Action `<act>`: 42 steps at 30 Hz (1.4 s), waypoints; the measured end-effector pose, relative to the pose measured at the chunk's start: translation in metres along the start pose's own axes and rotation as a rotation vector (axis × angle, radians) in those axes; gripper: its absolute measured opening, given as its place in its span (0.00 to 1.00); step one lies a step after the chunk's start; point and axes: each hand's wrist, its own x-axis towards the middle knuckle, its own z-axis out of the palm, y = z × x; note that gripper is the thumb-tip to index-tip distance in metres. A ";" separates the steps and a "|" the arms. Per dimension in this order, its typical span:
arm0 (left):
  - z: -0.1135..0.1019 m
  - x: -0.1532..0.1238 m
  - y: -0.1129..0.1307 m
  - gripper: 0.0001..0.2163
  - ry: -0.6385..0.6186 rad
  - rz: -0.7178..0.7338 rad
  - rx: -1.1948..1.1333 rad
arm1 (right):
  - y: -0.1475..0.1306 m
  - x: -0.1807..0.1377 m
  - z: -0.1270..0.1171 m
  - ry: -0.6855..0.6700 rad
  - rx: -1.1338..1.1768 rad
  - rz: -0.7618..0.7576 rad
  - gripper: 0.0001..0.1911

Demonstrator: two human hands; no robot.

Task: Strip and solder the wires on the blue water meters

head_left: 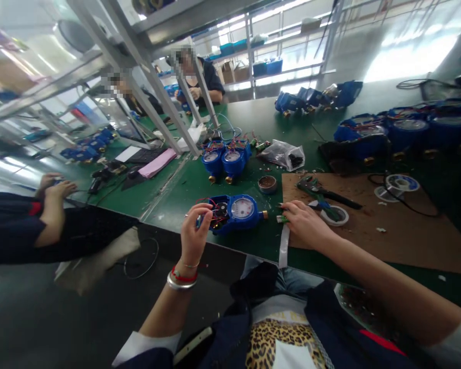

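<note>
Blue meter [233,214] bears dial markings [243,208], illegibly small.

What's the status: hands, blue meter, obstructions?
Left hand at wired end of blue, round-faced meter, grip unclear. Right hand apart, at brown flat board. Nearby: green and black hand tool on board.

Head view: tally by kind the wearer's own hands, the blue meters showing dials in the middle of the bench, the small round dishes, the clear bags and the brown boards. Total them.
Left hand and right hand: 2
Blue meters: 3
Round dish: 1
Clear bag: 1
Brown board: 1
Total: 8
</note>
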 end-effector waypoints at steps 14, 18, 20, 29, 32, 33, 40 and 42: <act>-0.009 -0.002 0.005 0.07 -0.102 0.058 0.049 | -0.059 0.018 -0.031 0.240 0.978 0.240 0.13; -0.007 0.000 0.000 0.06 -0.194 0.163 0.147 | -0.103 0.020 -0.017 -0.042 1.106 0.084 0.14; -0.005 -0.006 -0.005 0.06 -0.199 0.179 0.188 | -0.115 0.022 -0.008 -0.093 1.051 0.084 0.15; 0.001 -0.083 -0.021 0.05 -0.023 0.225 0.228 | -0.139 -0.009 0.022 0.001 0.844 0.190 0.13; 0.008 -0.081 -0.022 0.05 -0.028 0.229 0.197 | -0.129 0.001 0.035 0.075 0.788 0.190 0.14; 0.011 -0.077 -0.021 0.05 -0.036 0.226 0.184 | -0.124 0.009 0.037 0.111 0.763 0.185 0.15; 0.025 -0.059 -0.006 0.04 -0.067 0.165 0.182 | -0.098 0.048 0.037 0.169 0.734 0.217 0.19; 0.026 -0.063 -0.004 0.04 -0.039 0.150 0.188 | -0.099 0.040 0.034 0.103 0.798 0.265 0.20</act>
